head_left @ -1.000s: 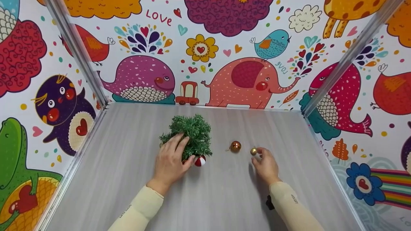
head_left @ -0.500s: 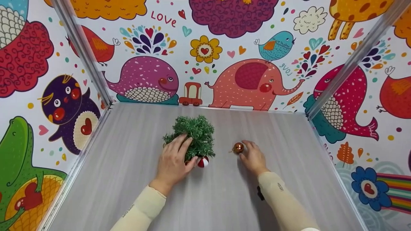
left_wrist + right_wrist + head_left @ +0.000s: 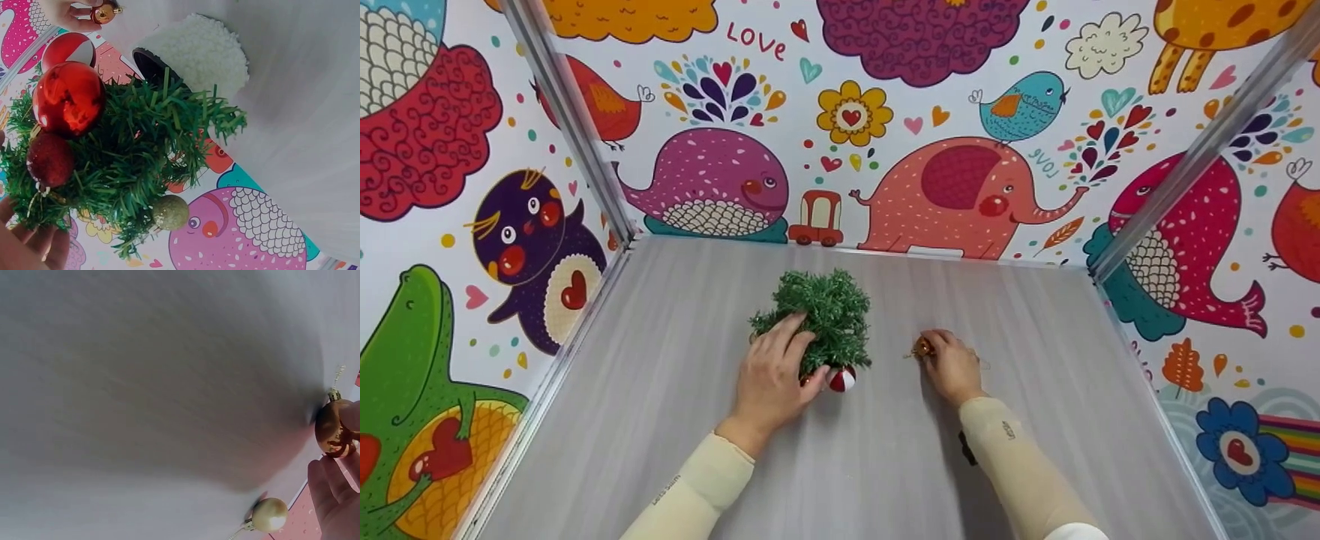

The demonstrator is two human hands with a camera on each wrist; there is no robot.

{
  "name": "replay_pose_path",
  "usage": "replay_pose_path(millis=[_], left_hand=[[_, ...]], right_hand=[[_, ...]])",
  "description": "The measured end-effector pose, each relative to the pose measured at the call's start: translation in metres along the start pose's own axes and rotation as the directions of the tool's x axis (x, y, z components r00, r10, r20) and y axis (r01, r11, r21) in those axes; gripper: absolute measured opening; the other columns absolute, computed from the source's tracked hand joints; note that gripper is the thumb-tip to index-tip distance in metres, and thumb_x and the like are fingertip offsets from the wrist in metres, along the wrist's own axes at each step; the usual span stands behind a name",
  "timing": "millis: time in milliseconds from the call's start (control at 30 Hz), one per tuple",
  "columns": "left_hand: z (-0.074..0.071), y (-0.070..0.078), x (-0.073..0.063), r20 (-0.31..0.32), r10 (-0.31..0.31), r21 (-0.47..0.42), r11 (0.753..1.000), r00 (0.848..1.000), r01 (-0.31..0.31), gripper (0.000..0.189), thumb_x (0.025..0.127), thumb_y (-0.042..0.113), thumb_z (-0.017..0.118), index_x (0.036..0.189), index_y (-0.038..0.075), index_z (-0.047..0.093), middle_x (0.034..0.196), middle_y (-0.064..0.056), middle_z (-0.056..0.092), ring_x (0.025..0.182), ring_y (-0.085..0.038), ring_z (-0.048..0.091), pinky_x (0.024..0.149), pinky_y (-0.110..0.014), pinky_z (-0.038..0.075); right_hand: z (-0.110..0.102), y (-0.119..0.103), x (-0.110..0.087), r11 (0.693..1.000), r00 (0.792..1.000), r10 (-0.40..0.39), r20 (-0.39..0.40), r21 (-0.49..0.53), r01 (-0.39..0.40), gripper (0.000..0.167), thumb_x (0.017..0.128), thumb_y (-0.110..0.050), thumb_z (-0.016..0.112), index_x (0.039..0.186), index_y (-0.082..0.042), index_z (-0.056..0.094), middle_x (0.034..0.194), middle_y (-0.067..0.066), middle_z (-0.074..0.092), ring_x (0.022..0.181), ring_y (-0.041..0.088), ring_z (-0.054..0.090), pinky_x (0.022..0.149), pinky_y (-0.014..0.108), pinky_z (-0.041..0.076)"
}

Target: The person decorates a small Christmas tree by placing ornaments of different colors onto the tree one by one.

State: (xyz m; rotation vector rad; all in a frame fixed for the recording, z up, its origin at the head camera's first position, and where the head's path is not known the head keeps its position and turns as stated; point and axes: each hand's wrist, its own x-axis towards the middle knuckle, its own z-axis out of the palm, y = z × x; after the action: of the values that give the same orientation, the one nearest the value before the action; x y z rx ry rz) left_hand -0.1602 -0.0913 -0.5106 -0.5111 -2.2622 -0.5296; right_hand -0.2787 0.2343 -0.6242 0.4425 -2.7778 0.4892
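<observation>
My left hand [image 3: 774, 365] grips a small artificial Christmas tree [image 3: 831, 307], its fingers in the green branches. On the tree hang a shiny red bauble [image 3: 69, 99], a dark red glittery bauble [image 3: 50, 160], a red-and-white bauble [image 3: 841, 379] and a gold glittery bauble [image 3: 171, 212]. The tree's white, snow-like base [image 3: 202, 53] shows in the left wrist view. To the right, my right hand [image 3: 952, 367] pinches a copper-coloured bauble [image 3: 333, 430] between thumb and fingers, low over the table. Its cap and gold string point toward the tree.
A small gold bauble [image 3: 270, 514] lies on the table beside my right hand, mostly hidden by that hand in the head view. Patterned walls [image 3: 851, 112] enclose the grey table [image 3: 855, 472] at the back and sides, with metal posts [image 3: 577, 127] at the corners.
My right hand has moved left from the small gold bauble to the copper-coloured one and now pinches it. My left hand stays on the tree. The head view has shifted slightly.
</observation>
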Motion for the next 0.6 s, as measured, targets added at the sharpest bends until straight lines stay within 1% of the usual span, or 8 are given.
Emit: replay_pose_path(millis=[133,233,333,400,600], left_hand=[[0.0002,-0.0012,0.0000,-0.001,0.014,0.005,1.000,1.000,-0.014,0.036,0.077,0.031,0.082,0.101,0.007,0.068,0.137,-0.016,0.056,0.121,-0.034,0.057,0.095,-0.050,0.048],[-0.0009,-0.0022,0.0003,0.002,0.022,0.007,1.000,1.000,-0.022,0.031,0.077,0.030,0.082,0.094,0.008,0.068,0.138,-0.015,0.056,0.121,-0.034,0.057,0.095,-0.050,0.048],[-0.0023,-0.0037,0.0001,0.009,0.027,0.004,1.000,1.000,-0.027,0.030,0.077,0.030,0.082,0.092,0.008,0.068,0.138,-0.015,0.056,0.121,-0.035,0.057,0.094,-0.050,0.049],[-0.0036,-0.0048,-0.0002,0.022,0.029,0.000,1.000,0.999,-0.029,0.029,0.078,0.030,0.082,0.091,0.008,0.068,0.138,-0.015,0.056,0.121,-0.034,0.057,0.094,-0.050,0.049],[-0.0082,-0.0100,-0.0001,0.071,0.037,-0.020,0.999,0.997,-0.036,0.025,0.081,0.029,0.079,0.092,0.009,0.070,0.140,-0.014,0.055,0.124,-0.031,0.055,0.097,-0.048,0.048]], right_hand=[[0.0013,0.0002,0.0005,1.000,1.000,0.011,-0.015,0.010,-0.011,0.039,0.088,-0.010,0.073,0.126,-0.015,0.067,0.125,0.007,0.064,0.108,0.033,0.063,0.081,0.058,0.050],[0.0010,-0.0001,0.0011,1.000,1.000,0.020,-0.014,0.012,-0.020,0.038,0.089,-0.011,0.073,0.126,-0.015,0.067,0.125,0.008,0.064,0.109,0.033,0.064,0.082,0.059,0.049],[0.0007,-0.0009,0.0015,1.000,1.000,0.027,-0.002,0.016,-0.027,0.036,0.090,-0.012,0.072,0.126,-0.015,0.067,0.125,0.008,0.063,0.109,0.033,0.063,0.084,0.061,0.048],[0.0006,-0.0017,0.0013,0.999,0.999,0.033,0.006,0.019,-0.033,0.035,0.091,-0.012,0.072,0.126,-0.015,0.067,0.125,0.008,0.063,0.110,0.033,0.063,0.086,0.061,0.047],[0.0011,-0.0010,-0.0007,0.999,0.999,0.036,-0.004,0.026,-0.035,0.033,0.091,-0.014,0.073,0.124,-0.014,0.068,0.124,0.009,0.064,0.110,0.033,0.063,0.087,0.060,0.048]])
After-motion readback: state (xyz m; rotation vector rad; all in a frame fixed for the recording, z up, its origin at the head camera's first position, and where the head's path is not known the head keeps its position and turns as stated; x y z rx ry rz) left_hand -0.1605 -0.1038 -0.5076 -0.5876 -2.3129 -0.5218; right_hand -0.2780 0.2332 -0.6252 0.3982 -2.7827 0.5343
